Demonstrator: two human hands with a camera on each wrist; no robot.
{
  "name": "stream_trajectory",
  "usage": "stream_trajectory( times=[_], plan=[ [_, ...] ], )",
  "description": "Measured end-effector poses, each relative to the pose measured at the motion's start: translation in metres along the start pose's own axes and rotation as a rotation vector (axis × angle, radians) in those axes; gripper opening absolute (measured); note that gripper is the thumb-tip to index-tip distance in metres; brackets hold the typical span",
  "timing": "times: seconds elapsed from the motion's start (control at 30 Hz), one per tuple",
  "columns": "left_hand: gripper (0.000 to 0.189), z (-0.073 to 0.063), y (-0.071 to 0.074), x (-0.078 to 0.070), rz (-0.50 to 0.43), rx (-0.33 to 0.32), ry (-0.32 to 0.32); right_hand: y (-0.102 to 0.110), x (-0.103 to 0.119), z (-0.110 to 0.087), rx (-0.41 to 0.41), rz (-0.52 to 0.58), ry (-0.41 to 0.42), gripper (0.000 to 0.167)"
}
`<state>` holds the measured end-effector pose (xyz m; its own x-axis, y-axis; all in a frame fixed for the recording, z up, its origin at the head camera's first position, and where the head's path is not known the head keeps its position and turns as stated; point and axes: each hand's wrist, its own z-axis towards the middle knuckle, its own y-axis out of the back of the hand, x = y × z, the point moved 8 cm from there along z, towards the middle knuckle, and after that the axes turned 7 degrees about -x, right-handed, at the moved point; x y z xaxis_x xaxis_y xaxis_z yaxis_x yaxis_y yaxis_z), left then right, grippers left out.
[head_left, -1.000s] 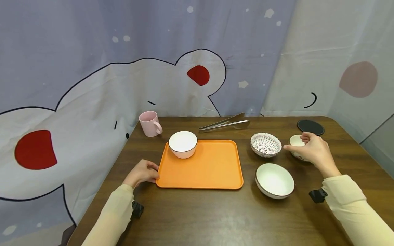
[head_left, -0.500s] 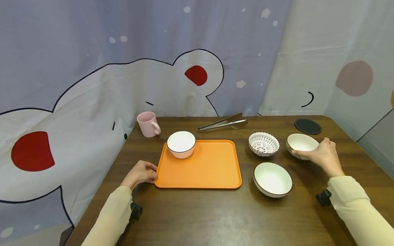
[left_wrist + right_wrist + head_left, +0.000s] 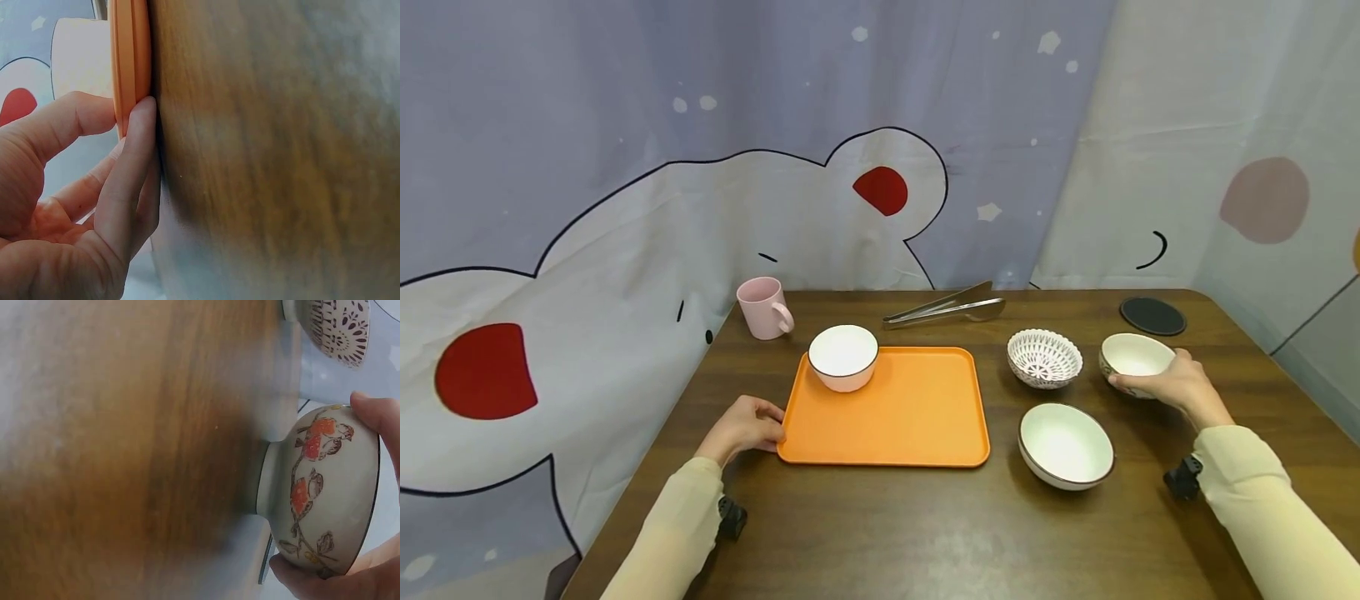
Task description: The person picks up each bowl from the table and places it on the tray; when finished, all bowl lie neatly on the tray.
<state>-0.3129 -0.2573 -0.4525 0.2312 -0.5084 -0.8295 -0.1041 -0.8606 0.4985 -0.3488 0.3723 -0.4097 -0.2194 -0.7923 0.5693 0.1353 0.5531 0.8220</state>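
At the left front corner of the orange tray (image 3: pixel 917 408), my left hand (image 3: pixel 747 427) pinches the edge. In the left wrist view the thumb lies against the tray rim (image 3: pixel 132 56) and the fingers against its underside. A white bowl with a pinkish outside (image 3: pixel 843 354) stands on the tray's back left part. Over on the right, my right hand (image 3: pixel 1180 388) spans a cream bowl (image 3: pixel 1135 353), gripping it from opposite sides near the rim. Birds and twigs decorate that bowl's side (image 3: pixel 325 487) in the right wrist view. Whether its foot touches the table cannot be told.
A white patterned openwork bowl (image 3: pixel 1043 358) stands just left of the held bowl, with a dark-rimmed white bowl (image 3: pixel 1066 447) nearer the front. Behind are a black coaster (image 3: pixel 1152 316), metal tongs (image 3: pixel 947 308) and a pink mug (image 3: pixel 764 308) on the wooden table (image 3: pixel 880 533).
My right hand has come from above the cream bowl to its sides and now grips it. The left hand stays at the tray's edge; the camera view shifts slightly.
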Motion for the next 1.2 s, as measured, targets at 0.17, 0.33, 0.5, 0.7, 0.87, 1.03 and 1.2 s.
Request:
stream_trajectory(
  times=[0.17,0.33,0.5,0.7,0.87,1.03,1.2],
  plan=[
    [0.037,0.000,0.000,0.001,0.002,-0.007,0.002,0.001,0.000,-0.003,-0.077,0.013,0.011,0.118],
    [0.036,-0.001,-0.002,0.000,-0.005,0.003,-0.003,0.000,-0.002,-0.010,-0.125,0.042,0.034,0.113],
    [0.037,-0.002,-0.001,0.000,-0.012,0.002,-0.006,0.003,-0.002,-0.013,-0.135,0.040,0.042,0.114],
    [0.036,-0.001,-0.001,-0.001,-0.025,0.003,-0.006,0.010,0.006,-0.013,-0.134,0.038,0.063,0.115],
    [0.037,0.000,0.000,0.000,-0.027,-0.001,-0.008,0.014,0.017,-0.017,-0.131,0.039,0.094,0.117],
    [0.037,0.000,0.000,0.001,-0.025,-0.006,-0.004,0.016,0.028,-0.020,-0.134,0.051,0.115,0.116],
    [0.037,0.000,0.000,0.001,-0.023,-0.008,-0.004,0.017,0.040,-0.023,-0.131,0.042,0.135,0.116]
  ],
)
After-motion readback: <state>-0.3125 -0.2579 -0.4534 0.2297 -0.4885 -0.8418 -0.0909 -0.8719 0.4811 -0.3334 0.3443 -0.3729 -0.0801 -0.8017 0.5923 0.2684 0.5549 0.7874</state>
